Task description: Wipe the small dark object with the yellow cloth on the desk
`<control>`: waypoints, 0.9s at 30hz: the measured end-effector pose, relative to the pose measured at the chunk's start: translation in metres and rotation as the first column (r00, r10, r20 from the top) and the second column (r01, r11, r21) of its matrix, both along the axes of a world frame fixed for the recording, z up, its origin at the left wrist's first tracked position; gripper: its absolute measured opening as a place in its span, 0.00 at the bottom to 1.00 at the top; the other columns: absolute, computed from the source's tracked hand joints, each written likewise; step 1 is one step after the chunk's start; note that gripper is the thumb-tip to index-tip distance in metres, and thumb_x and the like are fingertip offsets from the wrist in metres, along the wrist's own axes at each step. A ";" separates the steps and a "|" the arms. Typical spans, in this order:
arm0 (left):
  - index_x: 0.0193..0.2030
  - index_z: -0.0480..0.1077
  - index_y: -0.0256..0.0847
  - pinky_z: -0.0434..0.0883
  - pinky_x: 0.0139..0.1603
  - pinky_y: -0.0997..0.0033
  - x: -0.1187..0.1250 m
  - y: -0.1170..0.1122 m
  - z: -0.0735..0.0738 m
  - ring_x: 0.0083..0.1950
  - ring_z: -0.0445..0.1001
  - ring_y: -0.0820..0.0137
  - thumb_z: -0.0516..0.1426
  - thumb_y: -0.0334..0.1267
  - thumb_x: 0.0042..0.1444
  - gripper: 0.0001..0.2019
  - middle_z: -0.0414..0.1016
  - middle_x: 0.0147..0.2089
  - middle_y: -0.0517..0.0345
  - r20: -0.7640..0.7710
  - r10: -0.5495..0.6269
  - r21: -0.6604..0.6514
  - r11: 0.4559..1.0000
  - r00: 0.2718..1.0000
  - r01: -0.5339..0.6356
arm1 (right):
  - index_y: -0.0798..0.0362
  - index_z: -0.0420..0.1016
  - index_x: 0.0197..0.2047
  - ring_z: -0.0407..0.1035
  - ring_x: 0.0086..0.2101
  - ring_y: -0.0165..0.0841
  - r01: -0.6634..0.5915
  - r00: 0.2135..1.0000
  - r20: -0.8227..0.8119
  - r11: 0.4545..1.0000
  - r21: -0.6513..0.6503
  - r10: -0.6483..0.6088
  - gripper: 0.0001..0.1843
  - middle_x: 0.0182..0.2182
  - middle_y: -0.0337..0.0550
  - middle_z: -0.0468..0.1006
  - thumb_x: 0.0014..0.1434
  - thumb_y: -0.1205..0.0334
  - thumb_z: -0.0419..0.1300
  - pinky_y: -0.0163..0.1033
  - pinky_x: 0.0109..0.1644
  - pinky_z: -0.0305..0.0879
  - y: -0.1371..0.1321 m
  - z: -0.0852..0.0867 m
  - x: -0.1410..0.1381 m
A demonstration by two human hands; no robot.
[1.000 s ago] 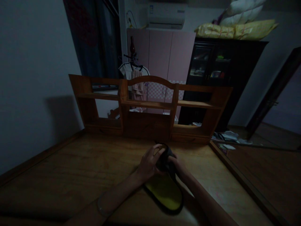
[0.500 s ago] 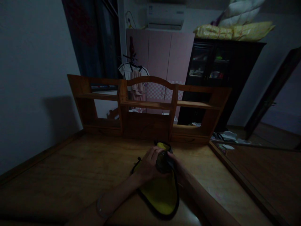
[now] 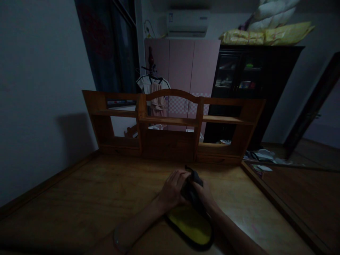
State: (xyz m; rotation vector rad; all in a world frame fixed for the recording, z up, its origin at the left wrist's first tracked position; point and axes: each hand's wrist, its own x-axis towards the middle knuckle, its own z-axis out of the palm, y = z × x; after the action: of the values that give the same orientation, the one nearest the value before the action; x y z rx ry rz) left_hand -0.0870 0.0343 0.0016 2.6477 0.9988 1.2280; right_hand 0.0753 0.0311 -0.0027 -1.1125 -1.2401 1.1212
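Observation:
A yellow cloth (image 3: 192, 226) with a grey back and dark edging hangs below my hands, its lower end near the wooden surface. My left hand (image 3: 172, 187) is closed around a dark, round, glass-like object, now mostly covered by fingers and cloth, so its exact kind is hard to make out. Across from it, my right hand (image 3: 206, 196) grips the grey side of the cloth and presses it against that object. Both hands are close together, fingers curled, above the wooden board.
The pale wooden board (image 3: 87, 198) spreads under my arms. At its far end stands a wooden shelf unit (image 3: 170, 121) with open compartments. A raised wooden edge (image 3: 273, 202) runs along the right, and a white wall (image 3: 39, 106) rises on the left.
The cloth has been folded up over the round object, which showed its shiny end earlier. My right hand has turned, and the cloth's hanging end has swung to the right.

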 end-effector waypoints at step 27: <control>0.62 0.56 0.34 0.65 0.58 0.55 0.001 -0.004 0.003 0.55 0.69 0.54 0.58 0.65 0.43 0.46 0.69 0.55 0.41 -0.067 -0.003 0.192 0.981 0.998 0.016 | 0.57 0.67 0.21 0.58 0.22 0.28 -0.107 0.845 0.525 0.931 0.348 -0.099 0.24 0.18 0.37 0.64 0.59 0.47 0.53 0.31 0.25 0.49 0.000 0.002 0.025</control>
State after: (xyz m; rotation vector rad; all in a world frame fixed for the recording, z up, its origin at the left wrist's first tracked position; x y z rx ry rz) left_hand -0.0865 0.0300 0.0048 2.8531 0.9186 1.3050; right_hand 0.1002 0.0308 -0.0009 -1.1662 -1.8046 0.5409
